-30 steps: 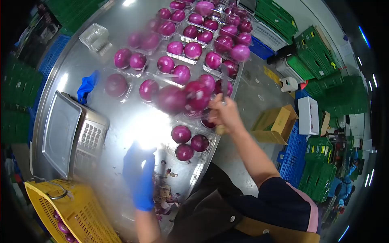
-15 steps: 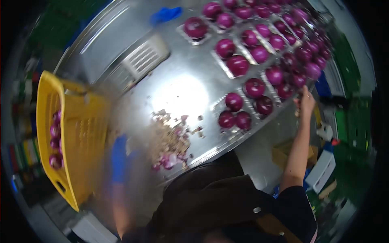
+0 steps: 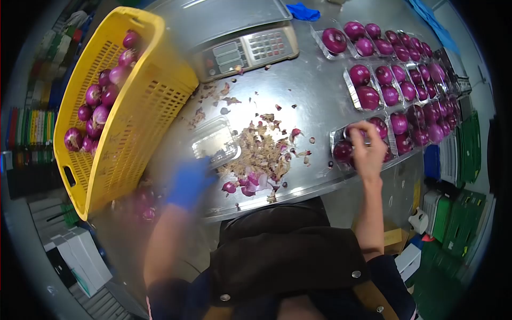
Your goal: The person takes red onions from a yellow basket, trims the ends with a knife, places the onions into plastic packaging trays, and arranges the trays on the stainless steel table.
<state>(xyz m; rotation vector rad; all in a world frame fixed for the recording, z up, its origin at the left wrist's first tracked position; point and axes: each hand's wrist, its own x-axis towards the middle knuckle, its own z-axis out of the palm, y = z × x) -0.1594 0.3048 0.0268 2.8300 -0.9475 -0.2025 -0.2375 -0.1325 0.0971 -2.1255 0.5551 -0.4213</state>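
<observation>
My left hand [image 3: 188, 184], in a blue glove, is smeared by motion at the front left of the metal table. Its fingers reach the near edge of a clear plastic tray [image 3: 216, 140] holding no onions; whether they grip it I cannot tell. My bare right hand [image 3: 368, 152] is over the front-left filled tray, its fingers curled and closed at a red onion [image 3: 351, 130]. Another red onion [image 3: 342, 152] lies beside these fingers, and the hand hides part of that tray. Dry onion skins and root trimmings [image 3: 261, 152] are heaped between my hands.
A tilted yellow crate [image 3: 130, 114] with red onions stands at the left. Behind the tray are a scale [image 3: 245, 50] and a blue glove or cloth [image 3: 304, 12]. Rows of trays with red onions [image 3: 392, 96] cover the right side. Loose onions [image 3: 143, 200] lie near the crate.
My view has swung right. My right hand has come from the table's far right edge to the front-left onion tray. The clear tray now shows beside the skins, by my left hand.
</observation>
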